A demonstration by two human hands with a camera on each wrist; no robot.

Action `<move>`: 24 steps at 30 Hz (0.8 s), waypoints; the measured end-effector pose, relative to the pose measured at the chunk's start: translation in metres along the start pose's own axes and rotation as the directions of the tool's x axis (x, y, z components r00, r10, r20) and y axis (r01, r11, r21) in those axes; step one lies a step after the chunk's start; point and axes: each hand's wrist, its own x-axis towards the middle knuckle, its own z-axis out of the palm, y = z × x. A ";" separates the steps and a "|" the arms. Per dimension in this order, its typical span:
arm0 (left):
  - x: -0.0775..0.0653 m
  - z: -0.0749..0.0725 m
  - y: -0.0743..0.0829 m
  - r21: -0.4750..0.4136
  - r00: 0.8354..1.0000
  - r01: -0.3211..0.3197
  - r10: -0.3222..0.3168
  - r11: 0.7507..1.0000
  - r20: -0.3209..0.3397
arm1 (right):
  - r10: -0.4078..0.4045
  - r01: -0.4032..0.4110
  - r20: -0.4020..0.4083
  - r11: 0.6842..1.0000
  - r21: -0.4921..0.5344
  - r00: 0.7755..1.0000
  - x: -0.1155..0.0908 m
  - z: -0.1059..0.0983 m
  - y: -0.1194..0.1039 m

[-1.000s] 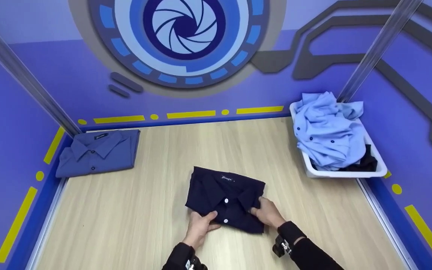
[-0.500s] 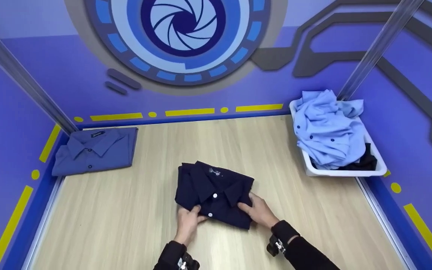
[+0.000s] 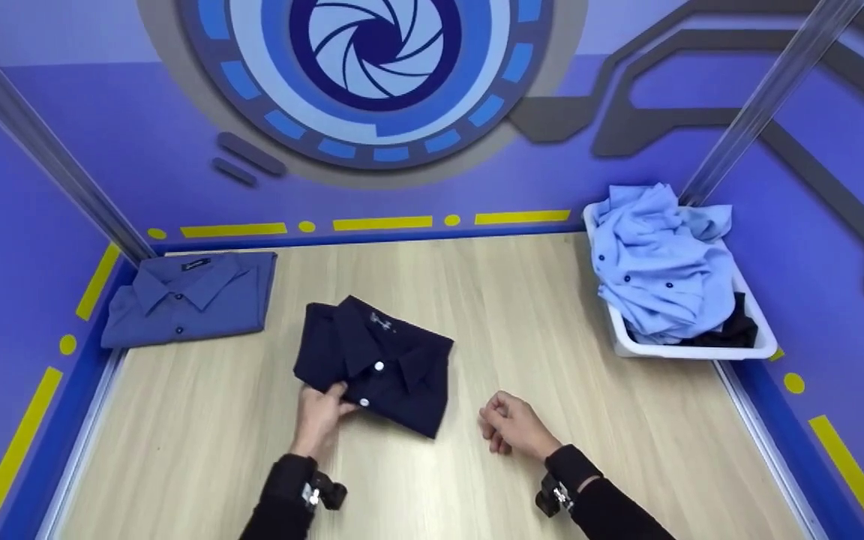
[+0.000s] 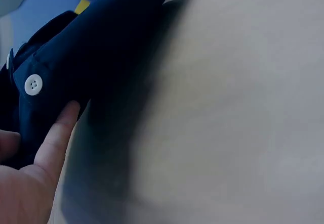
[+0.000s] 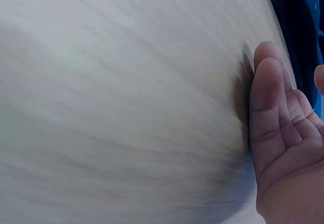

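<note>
A folded navy shirt point(image 3: 402, 390) with a collar and white buttons point(image 4: 33, 85) lies tilted at the middle left in the head view. My left hand point(image 3: 317, 417) grips its near edge, thumb on top and fingers underneath. In the left wrist view, the shirt's edge stands above the table with a dark shadow below it. Apart from the shirt, to its right, my right hand point(image 3: 516, 427) holds nothing; its fingers hang loosely curled close over the wooden tabletop point(image 5: 126, 107). A strip of navy cloth point(image 5: 301, 37) shows beyond those fingers in the right wrist view.
At the back left corner sits a folded grey-blue shirt point(image 3: 199, 300). A white basket point(image 3: 694, 351) at the back right holds a crumpled light blue shirt point(image 3: 657, 262) and some black cloth point(image 3: 736, 330). Purple-blue walls point(image 3: 402, 199) enclose the table on the back and sides.
The navy shirt has moved left and away from me, turning slightly, with my left hand still gripping it. My right hand has let go of its right side and is now apart from it.
</note>
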 end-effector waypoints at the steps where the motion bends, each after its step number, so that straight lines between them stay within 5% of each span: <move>1: 0.005 -0.005 0.006 0.043 1.000 0.002 -0.002 0.999 0.001 | 0.003 -0.003 0.003 1.000 -0.002 1.000 0.000 -0.001 0.000; 10: 0.049 -0.054 0.062 0.342 0.999 0.002 0.013 0.940 -0.042 | 0.022 -0.022 0.033 1.000 0.001 0.999 -0.003 -0.005 -0.006; 24: 0.099 -0.108 0.124 0.211 0.985 0.048 -0.010 0.976 -0.174 | 0.031 -0.031 -0.031 1.000 -0.005 0.999 0.003 -0.001 0.007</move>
